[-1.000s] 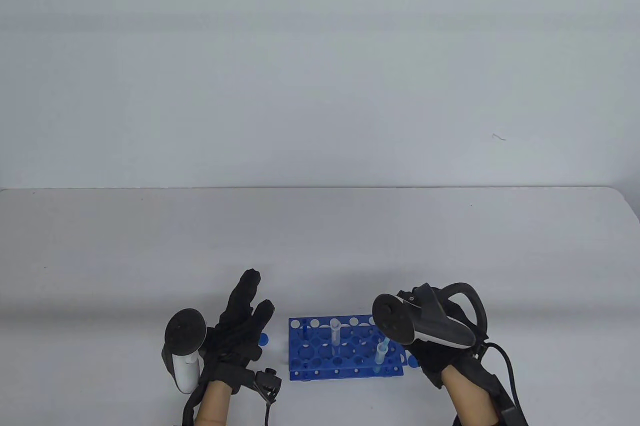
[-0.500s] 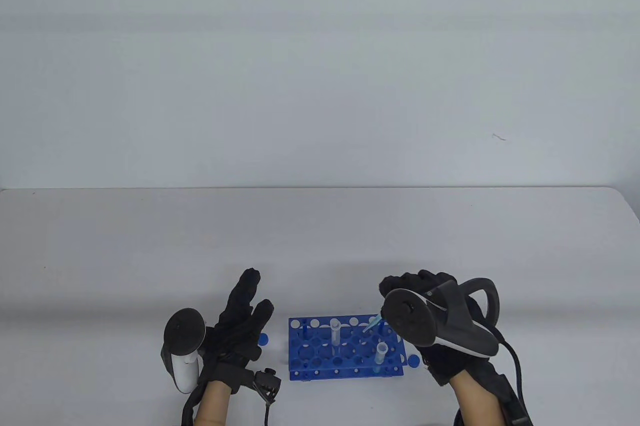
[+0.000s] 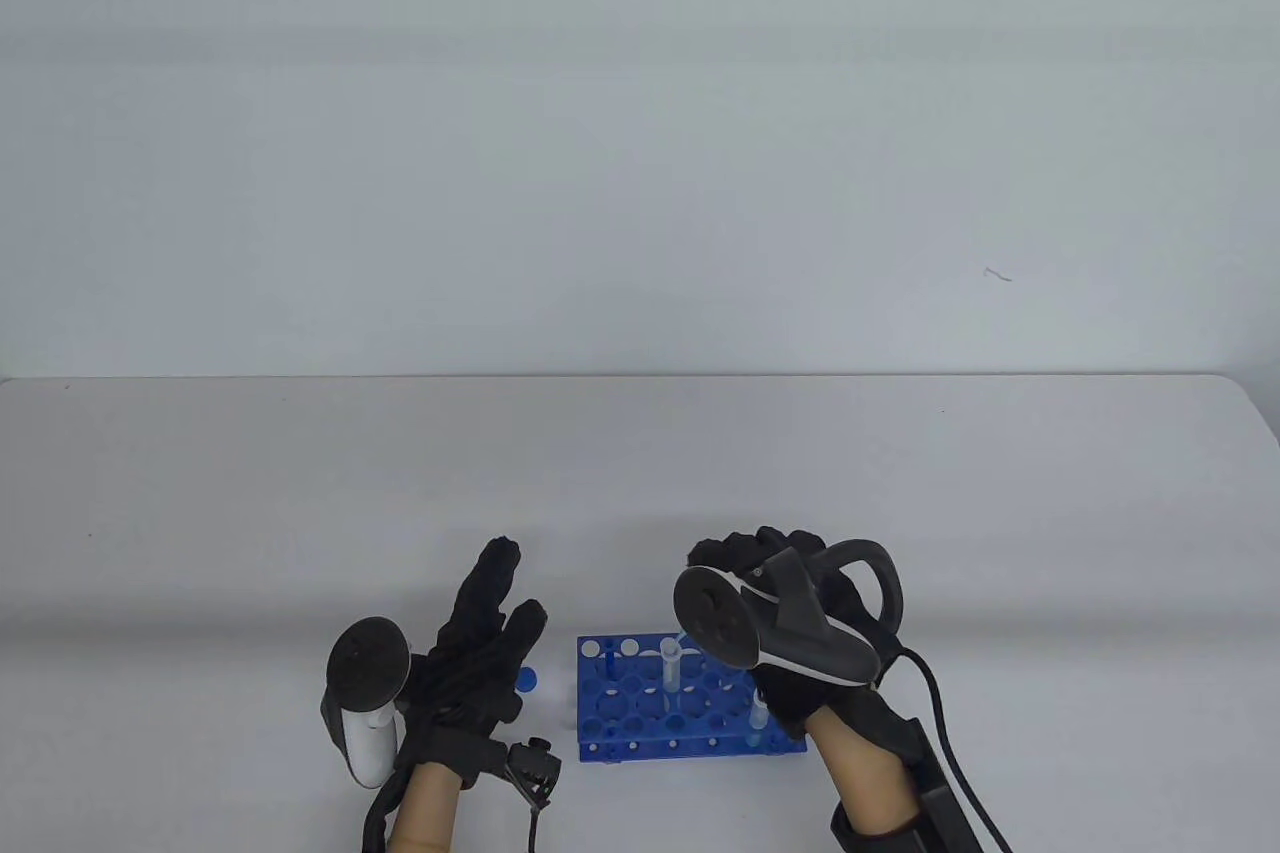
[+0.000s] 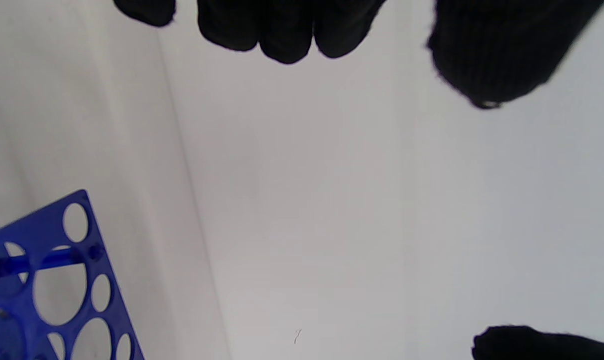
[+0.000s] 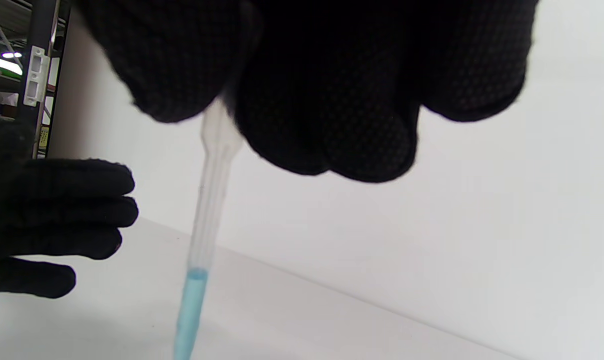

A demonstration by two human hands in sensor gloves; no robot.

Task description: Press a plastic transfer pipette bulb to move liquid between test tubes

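A blue test tube rack (image 3: 640, 708) stands near the table's front edge. One clear tube (image 3: 671, 668) stands upright in its middle. A second tube (image 3: 759, 723) at the front right is partly hidden by my right wrist. My right hand (image 3: 745, 548) hovers over the rack and grips the bulb of a plastic pipette. In the right wrist view its stem (image 5: 209, 200) hangs down with blue liquid (image 5: 191, 310) in the lower part. The tip is out of frame. My left hand (image 3: 512, 585) rests open and empty left of the rack.
A blue cap (image 3: 527, 680) lies on the table between my left hand and the rack. The rack's corner (image 4: 57, 270) shows at the lower left of the left wrist view. The white table (image 3: 640, 473) stretches behind the rack to a white wall.
My right hand has lifted the pipette away from the front-right tube and carried it left, over the middle tube. My left hand has not moved.
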